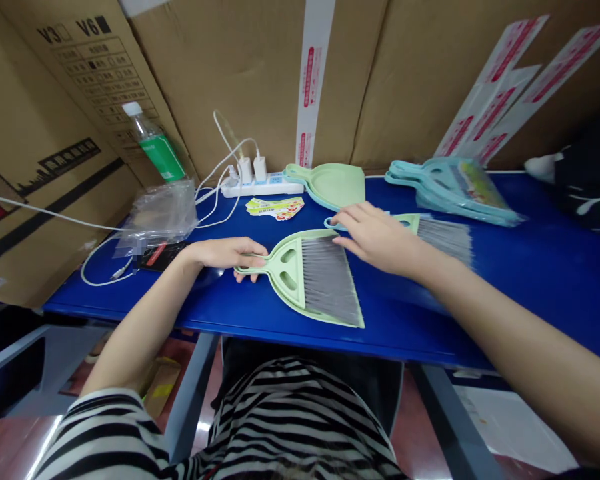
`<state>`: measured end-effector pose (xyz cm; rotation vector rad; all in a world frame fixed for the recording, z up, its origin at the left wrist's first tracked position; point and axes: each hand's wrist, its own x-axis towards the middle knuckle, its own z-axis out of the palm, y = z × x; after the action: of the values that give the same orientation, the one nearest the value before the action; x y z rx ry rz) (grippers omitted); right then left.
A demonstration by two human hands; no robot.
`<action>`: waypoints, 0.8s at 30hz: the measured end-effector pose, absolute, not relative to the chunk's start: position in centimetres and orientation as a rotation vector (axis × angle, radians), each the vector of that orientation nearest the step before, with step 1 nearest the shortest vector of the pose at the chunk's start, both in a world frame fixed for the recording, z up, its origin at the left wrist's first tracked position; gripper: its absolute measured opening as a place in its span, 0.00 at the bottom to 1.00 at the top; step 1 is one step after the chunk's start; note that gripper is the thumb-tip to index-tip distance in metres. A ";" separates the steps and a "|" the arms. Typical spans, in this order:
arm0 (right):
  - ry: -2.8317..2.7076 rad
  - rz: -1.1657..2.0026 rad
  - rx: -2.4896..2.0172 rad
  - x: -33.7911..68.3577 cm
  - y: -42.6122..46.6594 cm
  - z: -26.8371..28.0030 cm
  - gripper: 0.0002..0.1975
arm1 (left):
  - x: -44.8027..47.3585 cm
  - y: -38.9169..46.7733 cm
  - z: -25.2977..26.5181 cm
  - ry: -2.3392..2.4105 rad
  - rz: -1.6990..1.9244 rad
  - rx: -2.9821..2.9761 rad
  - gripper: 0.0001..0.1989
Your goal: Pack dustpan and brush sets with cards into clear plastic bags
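Observation:
My left hand (230,253) is closed round the stacked handles of a light green dustpan (306,315) and a small green hand brush (329,277). The brush lies in the pan, its grey bristles pointing right. Above the pan's upper right edge is my right hand (373,233), fingers apart and holding nothing that I can see. Its fingertips are close to the bristles and to a blue handle (330,224); whether they touch is unclear. Partly hidden behind that hand lie more brushes with grey bristles (447,238), one with a green head.
Green and blue dustpans (339,187) lie stacked at the back, beside a white power strip (265,185). Blue sets in clear film (447,187) lie right. Paper labels (275,208), plastic bags (165,210), cables and a bottle (159,150) are left. Cardboard (250,73) walls the blue table.

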<state>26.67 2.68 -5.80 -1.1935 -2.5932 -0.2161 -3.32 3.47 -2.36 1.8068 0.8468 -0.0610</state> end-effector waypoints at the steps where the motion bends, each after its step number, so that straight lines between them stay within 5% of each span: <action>1: -2.567 -0.283 -1.271 27.1 3.0 -5.9 0.17 | -3.4 3.5 -2.3 0.851 -0.070 1.818 0.22; 14: -2.556 -0.336 -1.636 28.0 3.2 -4.9 0.15 | -3.5 3.6 -1.9 1.008 -0.005 2.015 0.18; 24: -2.501 -0.363 -1.401 29.7 4.5 -6.5 0.13 | -3.4 3.5 -1.8 1.047 0.019 2.060 0.17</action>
<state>29.70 4.47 -6.51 -1.4005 -2.5005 -0.3627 -3.39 3.48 -1.76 2.0604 1.0468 0.0186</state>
